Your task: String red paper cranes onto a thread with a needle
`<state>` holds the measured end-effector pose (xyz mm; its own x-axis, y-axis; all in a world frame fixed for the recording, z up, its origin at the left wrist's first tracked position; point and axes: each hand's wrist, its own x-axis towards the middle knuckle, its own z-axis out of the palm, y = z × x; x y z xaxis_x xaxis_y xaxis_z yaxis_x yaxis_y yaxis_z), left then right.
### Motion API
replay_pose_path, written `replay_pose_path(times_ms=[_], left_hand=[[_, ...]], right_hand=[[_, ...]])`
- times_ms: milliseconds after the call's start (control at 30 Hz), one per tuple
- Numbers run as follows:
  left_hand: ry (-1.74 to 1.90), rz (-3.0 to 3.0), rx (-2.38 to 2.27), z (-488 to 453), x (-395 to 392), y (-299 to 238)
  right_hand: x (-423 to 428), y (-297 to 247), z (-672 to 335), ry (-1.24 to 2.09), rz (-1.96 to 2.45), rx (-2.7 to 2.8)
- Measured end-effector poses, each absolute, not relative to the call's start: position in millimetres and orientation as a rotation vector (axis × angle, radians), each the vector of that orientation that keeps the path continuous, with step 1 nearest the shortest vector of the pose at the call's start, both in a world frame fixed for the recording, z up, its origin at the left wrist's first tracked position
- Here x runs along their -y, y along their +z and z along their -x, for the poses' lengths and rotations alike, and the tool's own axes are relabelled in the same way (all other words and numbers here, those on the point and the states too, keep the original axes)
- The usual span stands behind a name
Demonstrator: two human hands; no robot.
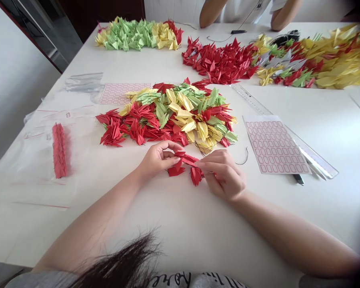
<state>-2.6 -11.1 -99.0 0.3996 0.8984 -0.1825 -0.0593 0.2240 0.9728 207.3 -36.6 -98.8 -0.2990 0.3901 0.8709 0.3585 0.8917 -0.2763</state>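
Between my two hands, just above the table, is a red folded paper crane (189,159), long and narrow with pointed ends. My left hand (160,158) pinches its left end between thumb and fingers. At its right end, the fingertips of my right hand (223,172) are closed on the paper. More red folded paper pieces (195,176) lie just below, partly covered by my right hand. Directly beyond my hands spreads a pile of red, yellow and green folded paper cranes (168,116), with dark thread (205,149) at its near edge.
Label sheets (277,146) and a clear ruler (318,160) lie to the right. On the left, a plastic bag (33,160) holds a red bundle (59,150). More paper piles (222,60) line the far side, where another person's arms (211,12) rest.
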Motion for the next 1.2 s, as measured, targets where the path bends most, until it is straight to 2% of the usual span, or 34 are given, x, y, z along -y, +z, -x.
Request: replay_pose_path(times_ms=[200,700,1200], left_hand=[[0.843,-1.203,-0.891,4.6,10.9,-99.7],[0.826,-1.243,-0.859,5.6,9.4,-105.1],[0.794,-1.343,-0.772,4.5,11.5,-108.4]], right_hand=[[41.3,-95.1,-207.0,-0.134,0.631,1.941],[41.6,-100.2,-204.1,0.096,0.645,1.851],[37.5,-108.1,-203.0,0.047,0.795,1.795]])
